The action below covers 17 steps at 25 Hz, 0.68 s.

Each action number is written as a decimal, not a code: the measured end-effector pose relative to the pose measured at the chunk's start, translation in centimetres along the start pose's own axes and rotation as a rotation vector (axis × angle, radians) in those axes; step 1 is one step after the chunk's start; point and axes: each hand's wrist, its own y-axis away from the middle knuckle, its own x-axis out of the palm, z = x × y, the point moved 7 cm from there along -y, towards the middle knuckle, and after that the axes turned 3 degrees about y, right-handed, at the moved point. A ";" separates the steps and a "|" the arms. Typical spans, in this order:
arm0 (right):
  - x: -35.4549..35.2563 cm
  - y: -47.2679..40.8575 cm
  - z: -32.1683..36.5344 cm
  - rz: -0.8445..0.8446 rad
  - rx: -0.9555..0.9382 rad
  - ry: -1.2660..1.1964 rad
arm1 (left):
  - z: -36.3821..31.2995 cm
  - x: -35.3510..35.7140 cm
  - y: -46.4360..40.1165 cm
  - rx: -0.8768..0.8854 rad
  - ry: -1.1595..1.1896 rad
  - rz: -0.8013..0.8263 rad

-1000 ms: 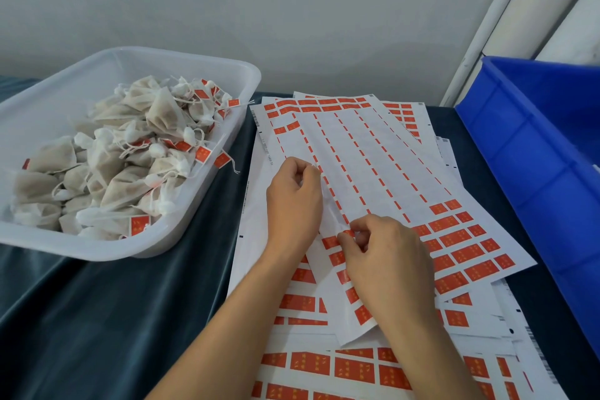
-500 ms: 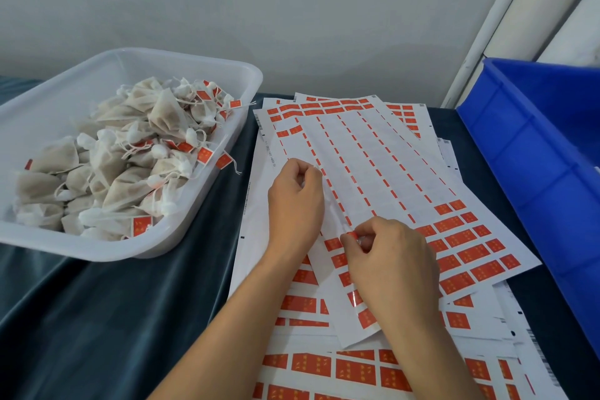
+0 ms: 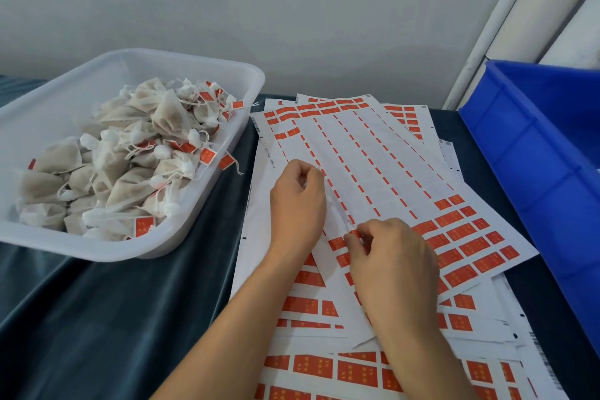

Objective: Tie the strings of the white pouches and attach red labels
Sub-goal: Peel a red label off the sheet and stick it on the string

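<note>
Red labels on thin white backing paper are the thing in hand here: the top label sheet (image 3: 373, 172) lies askew on a fanned stack of similar sheets, most of its middle already stripped, with full labels left along its near right edge and its far end. The right hand (image 3: 394, 266) has thumb and forefinger pressed together on one small red label (image 3: 354, 233) at the sheet's near left part, seemingly lifting its edge from the backing. The left hand (image 3: 297, 204) rests on the sheet just beyond, fingers curled, and appears to hold a thin white string or strip that runs toward the right hand; the view is too fine to say which.

By my judgement the label is nearly weightless, floppy and sticky on one face, so it will curl and cling to skin or to itself. Best to take it by one corner or a short edge only, peeling low and slowly while the other hand pins the slick, light backing so the sheet does not slide.

White pouches (image 3: 130, 166), soft fabric bags with drawstrings, many already tagged red, are heaped in the translucent white tray (image 3: 201, 224) to the left on a dark cloth (image 3: 113, 318). They should squash easily; the gathered neck is the place to grip. A blue bin (image 3: 535, 156) stands at the right.
</note>
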 end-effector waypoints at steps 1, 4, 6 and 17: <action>-0.1 0.0 0.2 -0.014 -0.001 -0.019 | 0.0 0.0 0.0 -0.001 0.004 0.001; -0.1 0.1 0.4 -0.033 0.000 -0.075 | 0.0 -0.1 0.1 0.003 -0.001 -0.002; -0.2 0.1 0.5 -0.040 -0.006 -0.104 | 0.0 -0.1 0.1 0.010 -0.004 -0.004; -0.7 0.2 0.5 -0.116 -0.003 -0.178 | 0.2 -0.1 0.0 0.005 -0.004 -0.001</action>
